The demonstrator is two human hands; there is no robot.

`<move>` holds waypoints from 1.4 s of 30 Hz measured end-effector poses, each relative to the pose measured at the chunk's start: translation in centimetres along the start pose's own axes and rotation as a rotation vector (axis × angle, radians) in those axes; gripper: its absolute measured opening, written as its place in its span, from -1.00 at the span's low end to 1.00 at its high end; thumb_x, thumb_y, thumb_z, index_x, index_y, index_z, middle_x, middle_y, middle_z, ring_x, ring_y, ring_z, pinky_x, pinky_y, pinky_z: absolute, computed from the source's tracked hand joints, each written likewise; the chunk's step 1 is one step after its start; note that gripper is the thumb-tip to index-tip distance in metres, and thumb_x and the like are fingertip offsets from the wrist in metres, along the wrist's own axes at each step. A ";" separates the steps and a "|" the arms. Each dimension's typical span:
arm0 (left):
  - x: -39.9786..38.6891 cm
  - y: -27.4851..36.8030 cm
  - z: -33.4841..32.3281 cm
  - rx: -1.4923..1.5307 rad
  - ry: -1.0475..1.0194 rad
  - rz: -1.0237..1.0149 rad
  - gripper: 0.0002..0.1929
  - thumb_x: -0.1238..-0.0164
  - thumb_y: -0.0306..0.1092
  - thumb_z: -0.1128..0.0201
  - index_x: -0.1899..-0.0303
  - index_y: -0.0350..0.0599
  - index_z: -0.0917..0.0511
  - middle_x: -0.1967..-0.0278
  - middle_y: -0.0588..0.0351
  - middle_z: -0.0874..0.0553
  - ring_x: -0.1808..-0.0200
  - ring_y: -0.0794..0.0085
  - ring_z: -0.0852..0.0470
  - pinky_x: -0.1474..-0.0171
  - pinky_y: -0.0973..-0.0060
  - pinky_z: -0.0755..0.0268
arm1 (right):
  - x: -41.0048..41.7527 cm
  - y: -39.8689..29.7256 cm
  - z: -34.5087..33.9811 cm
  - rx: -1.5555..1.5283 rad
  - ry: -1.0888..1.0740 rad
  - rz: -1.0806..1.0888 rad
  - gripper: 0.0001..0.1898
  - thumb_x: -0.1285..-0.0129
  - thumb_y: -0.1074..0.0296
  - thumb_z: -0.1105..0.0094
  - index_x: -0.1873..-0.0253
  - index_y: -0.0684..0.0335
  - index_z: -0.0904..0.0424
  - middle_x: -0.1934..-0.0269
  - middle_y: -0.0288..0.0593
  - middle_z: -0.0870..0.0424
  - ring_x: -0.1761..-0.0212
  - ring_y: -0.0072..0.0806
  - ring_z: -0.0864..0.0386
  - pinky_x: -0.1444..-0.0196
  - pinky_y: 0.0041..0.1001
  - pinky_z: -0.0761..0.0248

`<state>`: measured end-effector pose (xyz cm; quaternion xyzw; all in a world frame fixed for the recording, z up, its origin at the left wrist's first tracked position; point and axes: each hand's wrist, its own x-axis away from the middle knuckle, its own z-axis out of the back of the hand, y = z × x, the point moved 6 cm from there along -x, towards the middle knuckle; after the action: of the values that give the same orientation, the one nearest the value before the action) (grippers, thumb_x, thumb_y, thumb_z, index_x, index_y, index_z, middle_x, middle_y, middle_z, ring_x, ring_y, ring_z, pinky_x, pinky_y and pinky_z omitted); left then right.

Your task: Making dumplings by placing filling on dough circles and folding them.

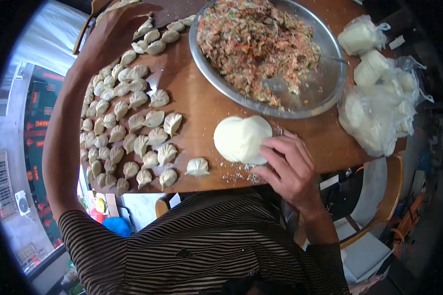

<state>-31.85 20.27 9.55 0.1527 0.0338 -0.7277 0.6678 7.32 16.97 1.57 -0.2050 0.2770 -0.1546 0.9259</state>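
A stack of round dough wrappers [240, 140] lies on the wooden table before me, with loose flour around it. My right hand [289, 166] is at the stack's right edge, fingers apart. Its index fingertip touches the wrappers and the thumb rests lower, by the flour. My left arm reaches far up the left side, over the rows of pleated dumplings [141, 145]. My left hand [129, 18] is dark and partly lost at the top, near the far dumplings [155, 47]; its fingers are unclear. One dumpling [197, 166] sits apart, left of the wrappers.
A large metal basin [240, 101] of minced filling [258, 44] stands beyond the wrappers, a utensil handle [336, 59] at its right. Bagged wrappers [369, 110] crowd the table's right end. A wooden chair [389, 195] is at lower right. The table's near edge [203, 188] meets my striped shirt.
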 end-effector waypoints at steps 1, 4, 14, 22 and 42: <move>1.0 2.4 0.4 0.002 0.030 -0.011 -0.69 -0.62 -0.46 -0.11 -0.24 -0.19 -0.66 -0.20 -0.03 -0.76 -0.22 0.19 -0.73 -0.33 0.33 -0.50 | 0.1 0.0 -0.1 0.007 0.048 0.007 -0.59 -0.04 0.40 -0.60 -0.01 0.33 -0.71 0.00 -0.06 -0.69 0.00 -0.11 -0.70 -0.13 -0.11 -0.61; 4.8 8.9 1.1 0.222 0.115 0.011 -0.71 -0.59 -0.48 -0.19 -0.21 -0.07 -0.70 -0.08 -0.04 -0.81 0.00 0.26 -0.84 -0.04 0.30 -0.68 | 0.4 -0.1 -0.1 0.030 0.188 0.040 -0.72 -0.04 0.58 -0.52 0.10 0.35 -0.74 0.13 -0.08 -0.72 0.13 -0.16 -0.73 0.07 -0.22 -0.63; 15.7 25.3 -6.4 1.558 -0.132 0.571 -0.58 -0.63 -0.24 -0.28 -0.31 -0.33 -0.52 -0.09 0.05 -0.73 -0.03 0.52 -0.70 -0.09 0.56 -0.58 | 1.3 1.3 2.2 -0.831 0.253 -0.475 -0.89 -0.44 0.52 -0.31 0.02 0.36 -0.76 0.03 -0.12 -0.77 0.01 -0.43 -0.71 -0.07 -0.49 -0.57; 14.6 29.5 -11.5 2.323 0.070 0.694 -0.55 -0.68 -0.27 -0.16 -0.37 -0.41 -0.43 -0.23 -0.09 -0.66 -0.29 0.26 -0.67 -0.45 0.26 -0.53 | -0.6 -3.4 4.7 -0.225 0.112 0.059 -0.79 -0.14 0.48 -0.49 0.09 0.19 -0.82 -0.01 -0.14 -0.74 -0.03 -0.14 -0.67 -0.05 -0.30 -0.56; 13.5 26.1 -7.5 1.556 0.318 0.547 -0.78 -0.68 -0.49 -0.13 -0.20 -0.33 -0.43 -0.18 -0.09 -0.73 -0.15 0.44 -0.70 -0.25 0.48 -0.56 | -8.0 6.5 12.6 0.311 0.422 -0.049 -0.87 -0.36 0.42 -0.36 0.12 0.34 -0.79 0.25 -0.08 -0.80 0.24 -0.24 -0.78 0.17 -0.37 -0.58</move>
<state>-5.71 6.42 2.84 0.6734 -0.4222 -0.3254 0.5122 9.29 29.53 11.78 -0.0302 0.4320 -0.2569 0.8640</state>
